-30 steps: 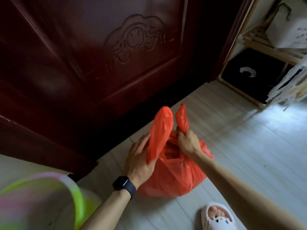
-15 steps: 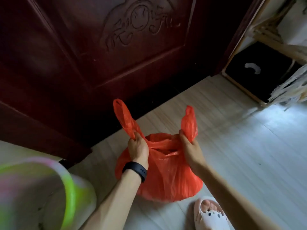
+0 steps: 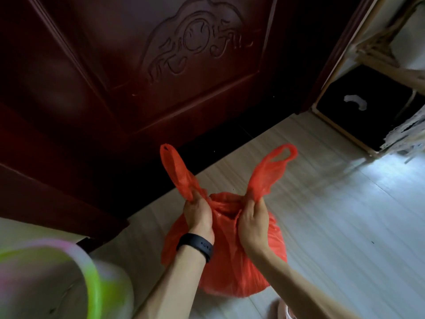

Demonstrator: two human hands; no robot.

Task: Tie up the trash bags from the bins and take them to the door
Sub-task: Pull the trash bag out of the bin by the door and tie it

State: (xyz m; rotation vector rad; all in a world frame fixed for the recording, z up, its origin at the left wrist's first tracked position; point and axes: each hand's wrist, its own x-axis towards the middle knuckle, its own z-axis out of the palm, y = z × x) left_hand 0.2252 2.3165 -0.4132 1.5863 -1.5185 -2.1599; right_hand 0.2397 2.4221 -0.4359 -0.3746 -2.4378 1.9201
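Red trash bag (image 3: 230, 261) sits on pale wood floor (image 3: 333, 215), just in front of dark carved door (image 3: 161, 77). Left hand (image 3: 199, 215), black band (image 3: 195, 246) on wrist: fingers clenched round base of left handle loop (image 3: 174, 171). Right hand (image 3: 253, 224): fingers clenched round base of right handle loop (image 3: 269, 171). Loops spread apart, sticking up and outward; bag mouth gathered between fists. Knot possibly begun there, but folds hide it. Green-rimmed bin (image 3: 92, 272) lower left, blurred. Black storage box (image 3: 358, 104) in wooden rack, right of door.
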